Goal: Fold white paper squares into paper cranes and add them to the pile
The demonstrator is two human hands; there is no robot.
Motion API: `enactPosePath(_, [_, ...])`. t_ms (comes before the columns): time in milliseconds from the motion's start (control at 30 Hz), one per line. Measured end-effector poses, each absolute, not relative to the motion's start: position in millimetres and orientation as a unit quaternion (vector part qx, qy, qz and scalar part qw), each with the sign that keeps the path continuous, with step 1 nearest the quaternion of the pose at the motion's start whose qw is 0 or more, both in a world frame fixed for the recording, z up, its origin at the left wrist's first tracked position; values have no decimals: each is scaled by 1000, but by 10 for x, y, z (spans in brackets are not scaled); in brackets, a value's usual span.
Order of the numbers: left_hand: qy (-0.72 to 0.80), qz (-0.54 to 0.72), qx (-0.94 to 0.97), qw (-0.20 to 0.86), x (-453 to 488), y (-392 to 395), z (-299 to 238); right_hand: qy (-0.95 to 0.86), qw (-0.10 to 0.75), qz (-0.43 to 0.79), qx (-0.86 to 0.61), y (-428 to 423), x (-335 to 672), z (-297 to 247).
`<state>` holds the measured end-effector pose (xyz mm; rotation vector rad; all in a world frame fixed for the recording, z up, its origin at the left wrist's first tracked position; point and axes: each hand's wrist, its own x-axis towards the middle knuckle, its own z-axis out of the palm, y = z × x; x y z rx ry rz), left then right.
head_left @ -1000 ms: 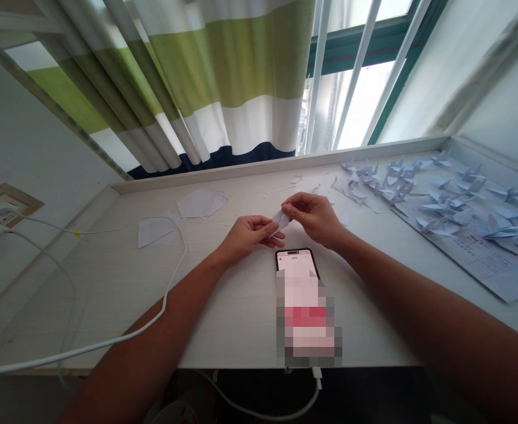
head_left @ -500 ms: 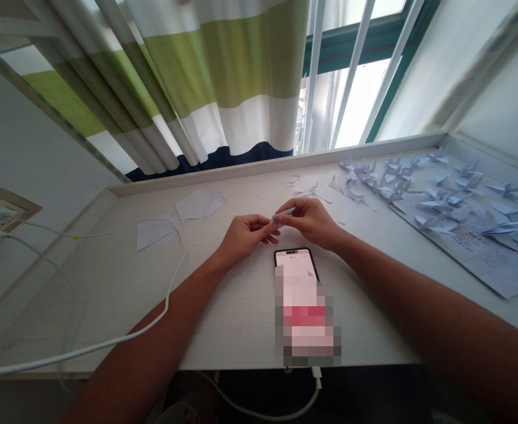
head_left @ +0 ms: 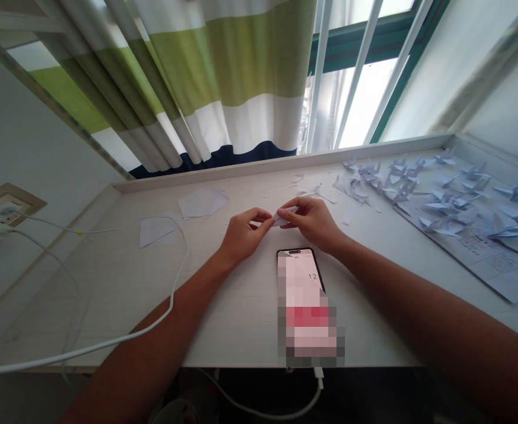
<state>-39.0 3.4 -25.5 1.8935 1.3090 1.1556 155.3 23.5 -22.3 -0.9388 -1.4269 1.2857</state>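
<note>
A small folded piece of white paper point(head_left: 280, 222) is held between my two hands, a little above the desk. My left hand point(head_left: 246, 234) pinches its left end between thumb and fingers. On the other side my right hand point(head_left: 312, 221) grips it, thumb in front and fingers behind, covering part of it. Just below the hands lies a phone point(head_left: 302, 288) with a lit pinkish screen, mostly blurred out. Several folded paper cranes point(head_left: 451, 203) cover the right side of the desk.
Flat paper sheets point(head_left: 203, 203) and another sheet point(head_left: 157, 231) lie at the left. Paper scraps point(head_left: 316, 193) are scattered behind my hands. A printed sheet point(head_left: 484, 259) lies under the cranes. A white cable point(head_left: 170, 300) crosses over my left forearm. Curtains point(head_left: 259, 65) hang behind.
My left fingers have drawn in closer around the paper's left end, where some were spread lower before. The whole view has shifted slightly.
</note>
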Motion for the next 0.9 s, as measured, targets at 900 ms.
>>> enactPosePath(900, [544, 326, 759, 144, -373, -5, -146, -740, 424, 283, -438, 125, 1465, -225])
